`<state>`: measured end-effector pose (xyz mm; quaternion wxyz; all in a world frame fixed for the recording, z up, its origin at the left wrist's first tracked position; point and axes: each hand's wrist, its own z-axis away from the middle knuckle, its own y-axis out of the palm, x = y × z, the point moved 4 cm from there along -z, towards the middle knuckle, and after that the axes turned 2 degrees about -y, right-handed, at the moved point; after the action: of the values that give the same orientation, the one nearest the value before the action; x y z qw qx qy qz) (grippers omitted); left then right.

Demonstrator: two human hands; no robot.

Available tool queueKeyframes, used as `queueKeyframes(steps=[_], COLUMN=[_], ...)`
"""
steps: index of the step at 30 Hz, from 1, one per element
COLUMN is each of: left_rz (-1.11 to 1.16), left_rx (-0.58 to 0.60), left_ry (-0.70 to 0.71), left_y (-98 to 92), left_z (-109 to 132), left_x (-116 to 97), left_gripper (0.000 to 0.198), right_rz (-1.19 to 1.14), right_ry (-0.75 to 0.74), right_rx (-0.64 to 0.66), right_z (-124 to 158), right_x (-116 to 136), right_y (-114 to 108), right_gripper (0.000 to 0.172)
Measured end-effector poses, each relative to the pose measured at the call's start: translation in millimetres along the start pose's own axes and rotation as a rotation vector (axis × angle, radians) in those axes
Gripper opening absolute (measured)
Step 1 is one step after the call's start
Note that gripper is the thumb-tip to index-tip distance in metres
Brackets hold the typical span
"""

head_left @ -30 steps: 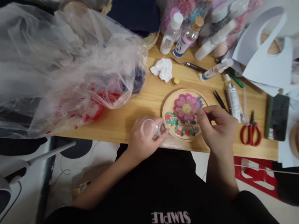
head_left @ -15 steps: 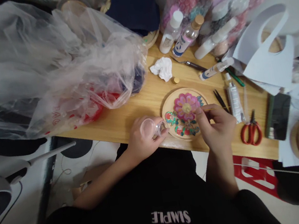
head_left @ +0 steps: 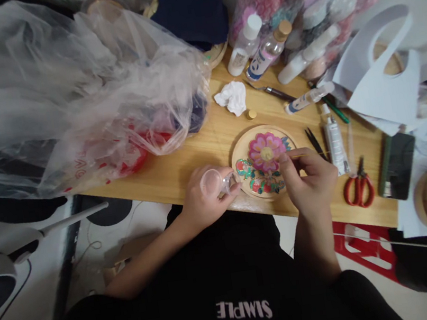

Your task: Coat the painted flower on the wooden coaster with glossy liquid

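My left hand (head_left: 208, 195) is closed around a small clear plastic cup (head_left: 211, 183), just left of a round wooden board (head_left: 235, 151). More clear plastic shows at its fingertips. On the board lie a pink layered flower (head_left: 266, 151) with a pale centre and a red-and-green raised floral design (head_left: 264, 182) with gold outlines. Over the board's right edge, my right hand (head_left: 306, 175) pinches a thin yellowish stick (head_left: 309, 155). Its tip by the flower is too fine to make out, and the fingers cover part of the board.
Black tweezers (head_left: 316, 143), a white tube (head_left: 334, 142), red-handled scissors (head_left: 358, 189) and a phone (head_left: 398, 167) lie to the right. Behind are crumpled tissue (head_left: 231, 98), a small gold cap (head_left: 251, 114) and several bottles (head_left: 262, 59). Clear plastic wrapping (head_left: 137, 80) covers the left side.
Almost nothing differs. Both hands keep their places and their hold, with at most a tiny shift in the fingers of my right hand.
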<state>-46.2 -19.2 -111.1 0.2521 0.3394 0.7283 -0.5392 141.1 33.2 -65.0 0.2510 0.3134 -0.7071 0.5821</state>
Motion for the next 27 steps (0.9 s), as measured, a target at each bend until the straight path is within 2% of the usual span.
queueKeyframes(steps=[12,18,24,27], left_rz=[-0.016,-0.032,-0.046,-0.041], left_rx=[0.051,0.026,-0.029,-0.035], left_ry=[-0.013,0.029,0.095,0.107], left_y=[-0.8,-1.4,-2.8,-2.4], left_z=[-1.6,-1.8,-2.0,-1.9], left_x=[-0.2,-1.7,-3.8,-3.6], left_gripper=[0.016,0.015,0.014,0.014], right_rz=[-0.001,-0.138,-0.192,-0.145], right_ry=[-0.001,-0.031,-0.253,-0.305], right_rx=[-0.003,-0.073,0.114,0.146], right_z=[2.5,8.8,14.0,13.9], right_x=[-0.6,5.7,28.6,32.2], right_y=[-7.7,-17.4,-10.6,-2.3], right_gripper=[0.018,0.016,0.012,0.011])
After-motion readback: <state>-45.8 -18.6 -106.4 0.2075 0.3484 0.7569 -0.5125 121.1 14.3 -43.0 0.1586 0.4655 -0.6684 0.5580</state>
